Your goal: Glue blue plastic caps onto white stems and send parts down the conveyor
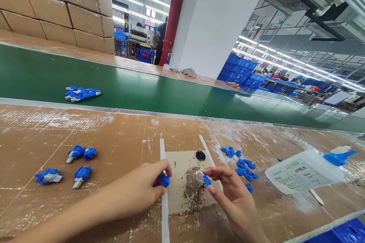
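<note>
My left hand (148, 182) is closed around a blue plastic part (164, 180), mostly hidden by the fingers. Between the thumb and fingertips of my right hand (232, 191) is a small blue piece (207, 179). That piece is beside a small clear cup (199, 176) with a pale rim, standing on a stained beige sheet (176, 159). Whether the piece touches the cup I cannot tell. A round black cap (200, 155) lies at the sheet's far edge. Several loose small blue pieces (242, 167) are scattered right of the sheet.
Blue-and-grey assembled parts (82, 174) lie at left. A labelled glue bottle (305, 172) with a blue nozzle rests on its side at right. Beyond the brown table runs a green conveyor belt (137, 87) carrying a cluster of blue-and-grey parts (81, 93). Cartons (51, 7) are stacked behind.
</note>
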### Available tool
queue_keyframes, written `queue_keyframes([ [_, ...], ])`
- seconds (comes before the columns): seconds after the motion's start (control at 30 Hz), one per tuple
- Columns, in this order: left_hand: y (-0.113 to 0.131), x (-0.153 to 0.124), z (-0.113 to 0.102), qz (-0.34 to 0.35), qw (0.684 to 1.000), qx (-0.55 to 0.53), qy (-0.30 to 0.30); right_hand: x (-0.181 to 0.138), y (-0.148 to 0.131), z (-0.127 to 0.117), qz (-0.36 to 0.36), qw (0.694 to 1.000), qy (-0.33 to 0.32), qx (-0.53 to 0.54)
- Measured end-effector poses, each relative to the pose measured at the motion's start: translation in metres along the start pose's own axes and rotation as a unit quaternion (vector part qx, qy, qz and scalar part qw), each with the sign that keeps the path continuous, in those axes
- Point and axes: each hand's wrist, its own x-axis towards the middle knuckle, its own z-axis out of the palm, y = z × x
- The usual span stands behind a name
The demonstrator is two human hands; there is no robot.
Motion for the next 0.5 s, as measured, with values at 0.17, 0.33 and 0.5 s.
queue_keyframes([
  [0.17,-0.001,0.012,0.033,0.064,0.869,-0.479,-0.103,-0.006,-0.025,0.015,0.102,0.943,0.023,0.316],
  [0.33,-0.004,0.012,0.051,0.072,0.814,-0.565,-0.11,-0.012,-0.032,0.03,0.144,0.913,-0.033,0.38],
  [0.5,-0.002,0.009,0.049,0.067,0.812,-0.57,-0.108,-0.017,-0.038,0.039,0.173,0.915,-0.003,0.363],
])
